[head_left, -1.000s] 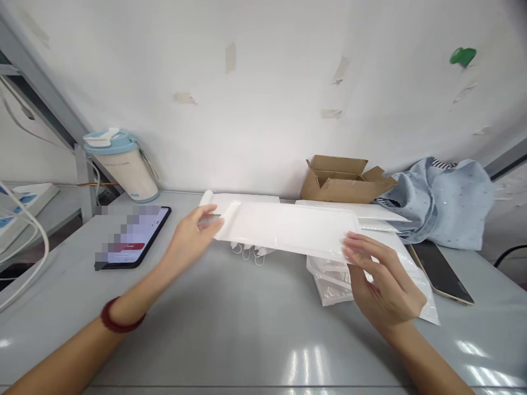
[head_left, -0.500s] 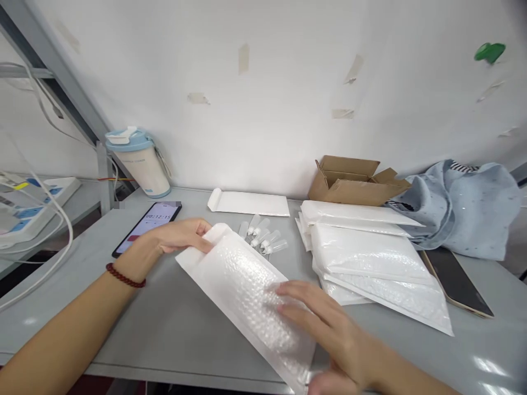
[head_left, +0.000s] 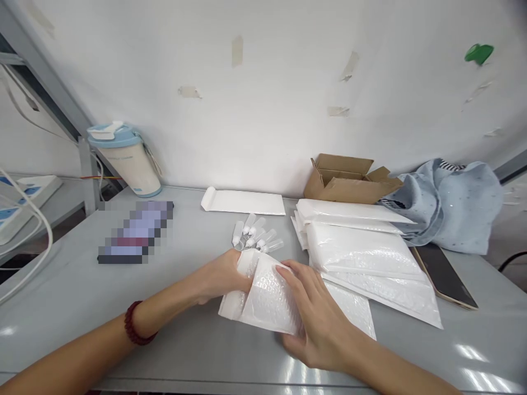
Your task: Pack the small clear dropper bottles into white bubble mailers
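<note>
A white bubble mailer [head_left: 269,296] is held between both hands above the grey table, its flap end toward the left. My left hand [head_left: 224,276] grips that end, with the thumb over the mailer and the other fingers mostly hidden. My right hand [head_left: 315,312] is wrapped round the other end, fingers on top and thumb beneath. Just behind the mailer lie several small clear bottles [head_left: 256,235] with white tips. A flat white mailer [head_left: 247,202] rests farther back near the wall. To the right is a pile of white bubble mailers [head_left: 362,249].
An open cardboard box [head_left: 349,189], a light blue cloth [head_left: 461,214] and a dark phone [head_left: 447,277] are at the right. A blurred phone [head_left: 138,230], a lidded cup [head_left: 129,162] and a power strip [head_left: 31,195] stand or lie at the left.
The mailer has turned and looks shorter, its right end now within my right hand. My left hand has moved right and down with it. The view has shifted slightly.
</note>
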Available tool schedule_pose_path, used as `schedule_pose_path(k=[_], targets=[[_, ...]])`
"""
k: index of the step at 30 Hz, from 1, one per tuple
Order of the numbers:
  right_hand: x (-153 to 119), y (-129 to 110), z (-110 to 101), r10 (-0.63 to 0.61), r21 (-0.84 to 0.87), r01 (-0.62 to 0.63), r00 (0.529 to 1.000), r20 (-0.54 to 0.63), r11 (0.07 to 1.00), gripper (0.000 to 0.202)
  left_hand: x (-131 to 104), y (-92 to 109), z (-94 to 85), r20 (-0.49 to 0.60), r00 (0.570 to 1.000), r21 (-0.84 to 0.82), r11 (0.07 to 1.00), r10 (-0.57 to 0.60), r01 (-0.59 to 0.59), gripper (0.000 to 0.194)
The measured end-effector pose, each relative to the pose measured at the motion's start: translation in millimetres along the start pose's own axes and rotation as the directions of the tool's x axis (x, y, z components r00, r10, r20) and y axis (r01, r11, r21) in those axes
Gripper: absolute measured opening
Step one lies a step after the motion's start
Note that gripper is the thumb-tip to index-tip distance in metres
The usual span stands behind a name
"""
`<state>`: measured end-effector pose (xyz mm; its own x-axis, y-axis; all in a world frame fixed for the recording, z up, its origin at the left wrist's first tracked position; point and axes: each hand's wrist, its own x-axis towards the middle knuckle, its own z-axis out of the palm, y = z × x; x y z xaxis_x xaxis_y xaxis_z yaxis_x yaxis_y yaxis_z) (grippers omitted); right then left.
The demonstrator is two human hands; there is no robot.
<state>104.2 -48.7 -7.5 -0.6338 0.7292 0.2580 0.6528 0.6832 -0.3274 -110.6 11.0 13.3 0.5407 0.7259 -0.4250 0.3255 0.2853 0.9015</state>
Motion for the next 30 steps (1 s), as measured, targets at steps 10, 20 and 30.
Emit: schedule_pose_path(k=[10,20,30], targets=[[0,9,-4,0.068,0.022,-0.067,0.997,-0.047,0.997,0.066,5,-6,-3.3,-0.101,0.991,0.253,0.961,-0.092,0.115,0.024],[0,14,-5,0.079,0.066,-0.072,0.991,-0.109,0.995,0.061,13,-13,-41.4,-0.487,0.821,0.688,0.71,0.297,0.151,0.037],[1,14,-3,0.118,0.069,-0.113,0.989,-0.086,0.991,0.06,-2,7,-57.5,-0.449,0.865,0.59,0.801,0.223,0.099,0.024]])
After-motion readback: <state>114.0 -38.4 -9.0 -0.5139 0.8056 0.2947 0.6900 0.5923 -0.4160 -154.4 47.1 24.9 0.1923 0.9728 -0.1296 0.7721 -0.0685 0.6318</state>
